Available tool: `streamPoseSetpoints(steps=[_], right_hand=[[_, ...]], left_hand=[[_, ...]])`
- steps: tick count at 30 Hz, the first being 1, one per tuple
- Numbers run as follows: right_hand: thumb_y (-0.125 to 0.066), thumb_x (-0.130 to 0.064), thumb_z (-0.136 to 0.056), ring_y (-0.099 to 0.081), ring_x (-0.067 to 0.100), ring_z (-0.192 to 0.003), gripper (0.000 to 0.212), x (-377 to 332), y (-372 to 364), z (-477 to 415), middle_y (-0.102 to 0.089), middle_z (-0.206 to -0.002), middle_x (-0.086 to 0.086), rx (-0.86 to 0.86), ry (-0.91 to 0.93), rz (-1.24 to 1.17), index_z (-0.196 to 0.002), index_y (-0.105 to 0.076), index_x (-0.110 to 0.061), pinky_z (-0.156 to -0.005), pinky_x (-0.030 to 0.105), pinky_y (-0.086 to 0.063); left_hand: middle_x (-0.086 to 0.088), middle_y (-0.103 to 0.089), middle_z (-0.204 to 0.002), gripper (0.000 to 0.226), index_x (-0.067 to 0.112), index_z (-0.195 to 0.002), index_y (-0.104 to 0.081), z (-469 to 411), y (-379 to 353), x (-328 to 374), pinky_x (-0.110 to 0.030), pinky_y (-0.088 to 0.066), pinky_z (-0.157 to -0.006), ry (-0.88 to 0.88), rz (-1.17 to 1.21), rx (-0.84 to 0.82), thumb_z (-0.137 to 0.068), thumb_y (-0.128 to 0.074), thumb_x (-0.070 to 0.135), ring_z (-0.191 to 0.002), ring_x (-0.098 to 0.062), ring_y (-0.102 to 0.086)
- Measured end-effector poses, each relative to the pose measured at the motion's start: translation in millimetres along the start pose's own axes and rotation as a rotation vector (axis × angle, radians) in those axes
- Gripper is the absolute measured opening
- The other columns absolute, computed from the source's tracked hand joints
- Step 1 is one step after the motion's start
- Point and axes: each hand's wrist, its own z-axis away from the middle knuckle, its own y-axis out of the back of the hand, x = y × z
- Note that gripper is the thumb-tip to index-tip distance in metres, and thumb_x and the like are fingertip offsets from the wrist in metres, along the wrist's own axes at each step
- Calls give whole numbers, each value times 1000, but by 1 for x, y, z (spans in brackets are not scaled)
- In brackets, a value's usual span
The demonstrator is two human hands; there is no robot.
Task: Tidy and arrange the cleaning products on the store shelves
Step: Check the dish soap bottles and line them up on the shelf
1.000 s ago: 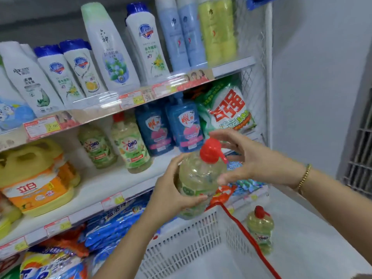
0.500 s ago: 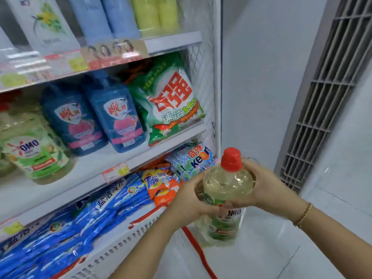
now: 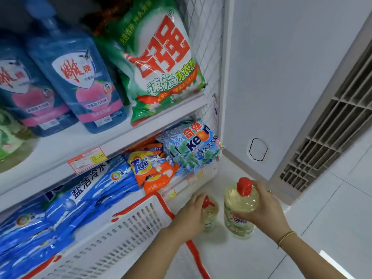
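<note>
Though its cap is red, the nearer bottle (image 3: 239,205) looks pale-yellow

White wall (image 3: 281,77), tiled floor (image 3: 332,228), louvred vent (image 3: 322,137).

Shiny plastic and film around a matt basket (image 3: 124,234)

The basket is matt white perforated plastic with a smooth red rim. Just right of it, the larger bottle (image 3: 239,206) and the smaller bottle (image 3: 210,217) are clear, shiny plastic with glossy red caps. Behind the basket, the blue bags (image 3: 84,198) and the orange bag (image 3: 155,174) are crinkled glossy film. Higher above the basket, the green bag (image 3: 161,63) is the same shiny film, and the blue jugs (image 3: 80,81) are smooth translucent plastic. The floor (image 3: 322,248) right of the basket is glossy white tile.
</note>
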Motion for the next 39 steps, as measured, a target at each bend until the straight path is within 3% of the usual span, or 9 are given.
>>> streamPoseSetpoints(steps=[4,12,17,23,26,28,31,34,39], right_hand=[[-93,-30,-46,-53,19,-98,85,25,-30,0,-57,-106,-3,10,-83,-21,-118,-48,-26,-74,27,-37],[-93,-18,-48,-52,15,-92,80,36,-65,34,-56,-106,-2,27,-226,-145,-114,-48,-29,-75,28,-41],[-91,-10,-54,-53,21,-95,78,31,-62,52,-59,-104,2,-77,-241,-145,-116,-47,-23,-72,28,-39],[-75,-25,-79,-53,24,-108,77,-40,-15,23,-52,-130,11,-512,-315,386,-142,-31,-12,-88,28,-43],[-68,-36,-85,-57,16,-107,61,-134,-1,10,-57,-129,2,-552,-44,580,-138,-43,-17,-89,22,-42],[-68,-35,-86,-62,13,-83,20,-209,-4,10,-69,-97,1,-453,246,521,-99,-68,-19,-67,11,-41],[-68,-37,-83,-41,12,-47,46,-323,-29,15,-45,-47,2,-327,558,345,-51,-46,-12,-51,18,-35],[-64,-38,-86,-42,14,-54,46,-417,-77,19,-43,-52,-2,-278,767,335,-55,-39,-16,-49,24,-26],[-57,-34,-90,-55,24,-73,30,-494,-196,31,-57,-73,4,-283,1080,276,-64,-52,-19,-60,31,-33]], left_hand=[[11,21,-158,90,23,-154,9,5,-14,-2,-30,-41,-100,-23,-54,8,-91,-56,15,-141,-18,-31],[12,6,-161,83,20,-155,-4,12,-18,-11,-17,-5,-114,-65,59,58,-92,-58,13,-140,4,14],[9,-5,-162,72,20,-152,-22,25,-15,-3,-22,-17,-115,-77,111,32,-91,-60,15,-148,-9,-7],[4,-53,-139,52,26,-140,-47,97,30,-13,-20,-39,-98,28,320,207,-91,-62,24,-123,-13,-50],[15,-64,-105,23,25,-114,-66,147,75,-36,-17,-44,-87,48,393,435,-92,-62,25,-93,3,-57],[16,-56,-76,5,29,-89,-64,180,115,-51,-14,-42,-68,70,440,641,-90,-64,25,-66,4,-50],[5,-43,-61,23,21,-71,-52,227,184,-75,-17,-36,-54,99,489,1004,-89,-66,24,-54,-8,-40],[1,-47,-59,34,13,-65,-49,265,242,-117,-35,-50,-67,160,522,1207,-90,-64,31,-65,-32,-54],[3,-57,-68,13,16,-77,-59,297,302,-210,-29,-44,-70,353,565,1260,-88,-66,20,-66,-17,-55]])
